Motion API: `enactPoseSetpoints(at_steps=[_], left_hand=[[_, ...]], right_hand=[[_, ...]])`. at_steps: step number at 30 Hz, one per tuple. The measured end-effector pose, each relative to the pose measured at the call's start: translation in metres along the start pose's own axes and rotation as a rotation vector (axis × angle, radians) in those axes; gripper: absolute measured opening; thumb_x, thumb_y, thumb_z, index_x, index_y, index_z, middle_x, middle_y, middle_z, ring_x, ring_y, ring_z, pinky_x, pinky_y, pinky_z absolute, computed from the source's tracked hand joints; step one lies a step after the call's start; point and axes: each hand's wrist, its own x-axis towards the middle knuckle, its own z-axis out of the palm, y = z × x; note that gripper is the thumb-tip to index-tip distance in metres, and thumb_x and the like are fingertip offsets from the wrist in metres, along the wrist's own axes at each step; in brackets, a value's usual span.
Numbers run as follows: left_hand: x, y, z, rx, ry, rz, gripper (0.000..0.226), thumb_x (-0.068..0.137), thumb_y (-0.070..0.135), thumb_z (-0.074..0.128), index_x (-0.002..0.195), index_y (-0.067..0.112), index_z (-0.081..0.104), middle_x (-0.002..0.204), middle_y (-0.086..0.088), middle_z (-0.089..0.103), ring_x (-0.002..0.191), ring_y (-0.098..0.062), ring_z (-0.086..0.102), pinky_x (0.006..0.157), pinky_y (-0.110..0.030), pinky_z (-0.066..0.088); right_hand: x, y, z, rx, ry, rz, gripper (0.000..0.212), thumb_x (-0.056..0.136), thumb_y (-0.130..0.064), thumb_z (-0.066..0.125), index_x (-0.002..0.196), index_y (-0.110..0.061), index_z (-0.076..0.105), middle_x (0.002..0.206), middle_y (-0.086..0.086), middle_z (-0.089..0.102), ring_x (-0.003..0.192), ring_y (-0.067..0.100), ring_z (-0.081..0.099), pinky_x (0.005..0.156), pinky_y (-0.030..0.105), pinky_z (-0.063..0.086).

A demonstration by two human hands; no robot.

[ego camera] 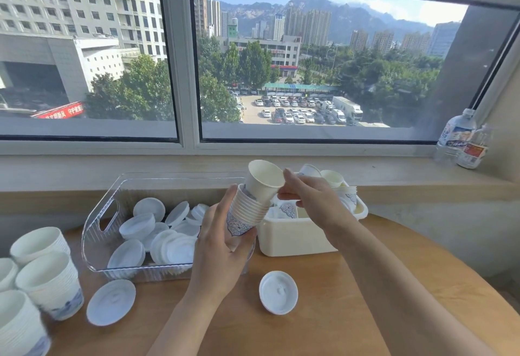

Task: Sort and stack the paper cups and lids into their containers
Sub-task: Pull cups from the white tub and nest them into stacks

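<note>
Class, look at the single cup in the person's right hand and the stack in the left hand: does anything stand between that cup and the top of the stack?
Nothing visible does. The right hand holds the single cup tilted, its base already at the open mouth of the stack gripped by the left hand.

Paper cups, glossy plastic bin

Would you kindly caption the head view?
Right hand slots a cup into the stack held by the left hand.

a tilted white paper cup sits partly nested atop a blue-patterned cup stack, white lids filling the clear bin.
</note>
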Motion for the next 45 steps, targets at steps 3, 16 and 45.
enactPoseSetpoints(at_steps=[3,16,45], left_hand=[[-0.004,0.005,-0.001,-0.006,-0.009,0.021,0.086,0.090,0.024,0.080,0.156,0.050,0.032,0.131,0.014,0.051,0.123,0.004,0.049,0.092,-0.002,0.037],[-0.007,-0.004,0.006,0.107,-0.052,0.072,0.096,0.089,0.026,0.081,0.157,0.058,0.022,0.123,0.012,0.048,0.108,0.001,0.053,0.079,-0.008,0.043],[-0.004,-0.031,0.012,0.093,-0.035,-0.005,0.090,0.091,0.027,0.078,0.152,0.064,0.024,0.135,0.014,0.050,0.119,0.022,0.041,0.085,0.004,0.037]], right_hand=[[-0.005,0.002,0.001,-0.057,-0.017,-0.015,0.033,0.104,-0.049,0.055,0.109,-0.027,0.078,0.104,-0.010,0.079,0.098,0.002,0.072,0.081,0.020,0.046],[-0.009,0.035,0.014,-0.196,-0.046,-0.209,0.034,0.100,-0.034,0.068,0.133,-0.036,0.064,0.122,-0.020,0.071,0.114,-0.007,0.066,0.100,0.025,0.053],[0.018,0.072,-0.008,-0.188,0.297,-0.173,0.013,0.091,-0.020,0.080,0.088,-0.032,0.080,0.083,-0.013,0.075,0.072,-0.006,0.062,0.070,0.009,0.040]])
